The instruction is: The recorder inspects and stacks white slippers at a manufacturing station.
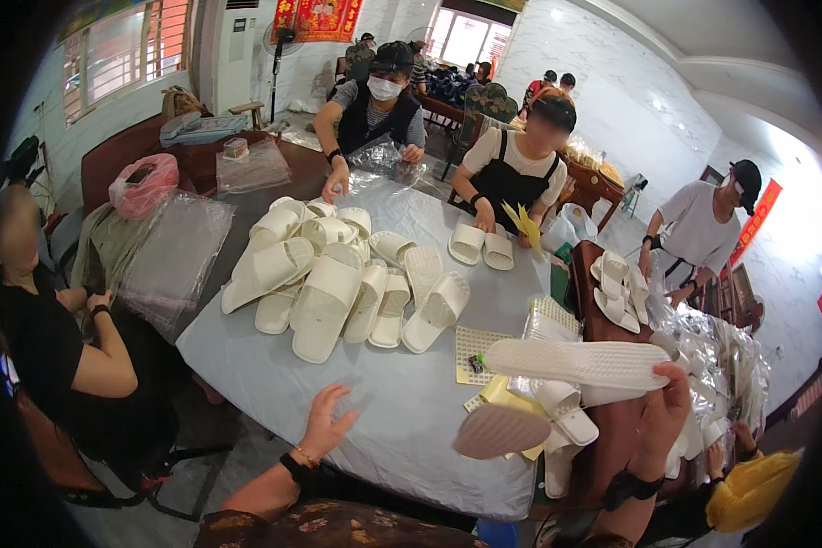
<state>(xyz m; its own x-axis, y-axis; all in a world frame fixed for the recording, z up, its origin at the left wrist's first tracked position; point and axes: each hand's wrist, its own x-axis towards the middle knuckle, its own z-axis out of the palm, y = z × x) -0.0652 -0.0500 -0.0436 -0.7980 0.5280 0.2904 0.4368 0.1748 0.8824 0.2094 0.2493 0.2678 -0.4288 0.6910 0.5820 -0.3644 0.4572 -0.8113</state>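
Observation:
My right hand point(664, 413) is closed on one end of a white slipper point(571, 363), which is held out level with its textured sole showing. My left hand point(325, 424) hovers over the table's near edge, fingers spread and holding nothing. Below the held slipper is a second slipper point(502, 433), slightly blurred, its greyish sole turned up; I cannot tell whether it touches the table. Close by lie yellow sticker sheets point(473, 351) with a small dark item on them. More white slippers point(568, 413) lie stacked under my right hand. Beyond my left hand spreads a heap of white slippers point(327, 297).
A grey-covered table point(411, 402) fills the middle. Across it, one person reaches into the heap; another handles a pair of slippers point(481, 247) and yellow sheets point(524, 228). At left, a seated person is beside clear plastic bags point(173, 260). Bagged slippers point(717, 365) crowd the right.

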